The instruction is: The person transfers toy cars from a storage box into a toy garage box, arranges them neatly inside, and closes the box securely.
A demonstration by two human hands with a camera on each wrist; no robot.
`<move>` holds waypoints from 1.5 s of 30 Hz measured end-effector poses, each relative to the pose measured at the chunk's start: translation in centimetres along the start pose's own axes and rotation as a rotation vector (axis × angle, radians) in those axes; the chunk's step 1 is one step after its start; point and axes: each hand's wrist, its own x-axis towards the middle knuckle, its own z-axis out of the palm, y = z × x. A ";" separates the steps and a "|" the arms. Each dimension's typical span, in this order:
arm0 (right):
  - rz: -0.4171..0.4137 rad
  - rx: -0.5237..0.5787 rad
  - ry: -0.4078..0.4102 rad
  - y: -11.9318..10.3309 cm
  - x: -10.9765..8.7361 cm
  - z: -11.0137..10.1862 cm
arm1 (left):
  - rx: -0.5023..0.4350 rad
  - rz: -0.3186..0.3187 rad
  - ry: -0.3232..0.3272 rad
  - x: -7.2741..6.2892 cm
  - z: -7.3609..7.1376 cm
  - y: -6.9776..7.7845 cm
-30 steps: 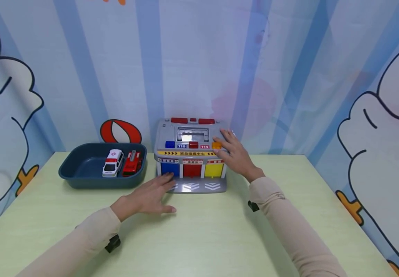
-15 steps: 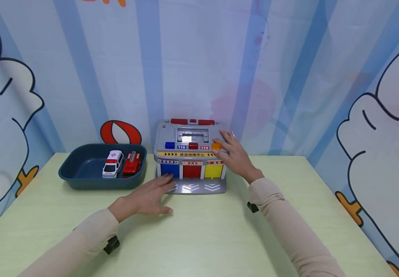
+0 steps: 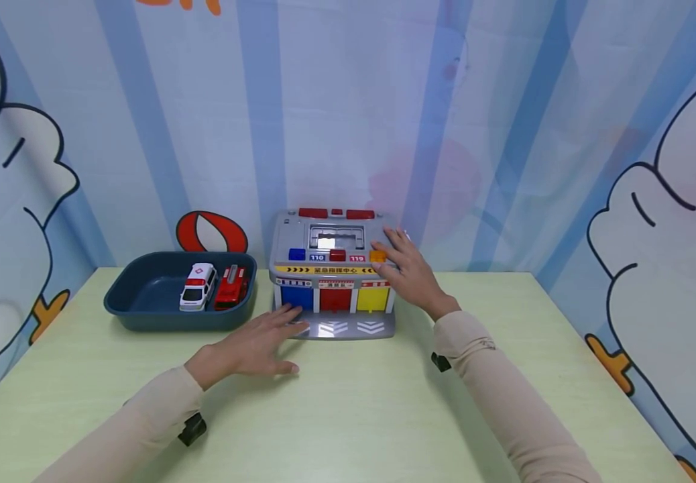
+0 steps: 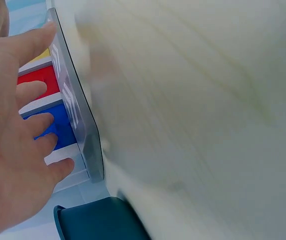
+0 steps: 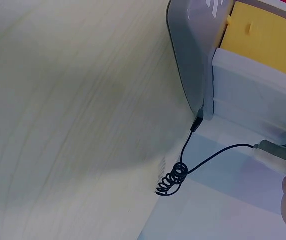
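A grey toy emergency station (image 3: 336, 269) stands at mid-table, its blue (image 3: 297, 298), red (image 3: 335, 300) and yellow (image 3: 372, 299) doors facing me. My left hand (image 3: 256, 346) reaches over the left end of its front ramp (image 3: 354, 327), fingers spread; in the left wrist view they are slightly bent before the blue and red doors, and contact is unclear. On the roof's right side rests my right hand (image 3: 411, 274), fingers extended beside the orange light (image 3: 378, 255). The right wrist view shows a coiled black cord (image 5: 174, 178) running to a handset (image 5: 278, 157) on the station's side.
Left of the station sits a dark blue tray (image 3: 161, 323) holding a white toy ambulance (image 3: 198, 287) and a red toy fire truck (image 3: 231, 287). A printed curtain (image 3: 348, 134) hangs behind the pale table (image 3: 372, 416).
My left hand has drawn back slightly to the left along the station's front. The right hand and the station look the same; the head view has tilted up a little.
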 end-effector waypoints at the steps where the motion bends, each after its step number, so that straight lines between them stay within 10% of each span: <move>1: 0.000 0.000 0.000 0.0 0.0 0.0 | -0.001 0.004 0.001 -0.1 -0.1 0.0; 28: -0.015 -0.020 -0.098 -1.1 0.6 -1.6 | 0.014 0.000 0.040 -1.3 -1.7 0.0; 37: 0.050 -0.067 -0.131 -2.2 1.5 -1.5 | 0.048 0.008 0.259 -1.7 -2.5 1.0; 45: 0.069 -0.097 -0.129 -2.7 1.8 -1.5 | 0.073 0.026 0.594 -1.8 -2.8 0.2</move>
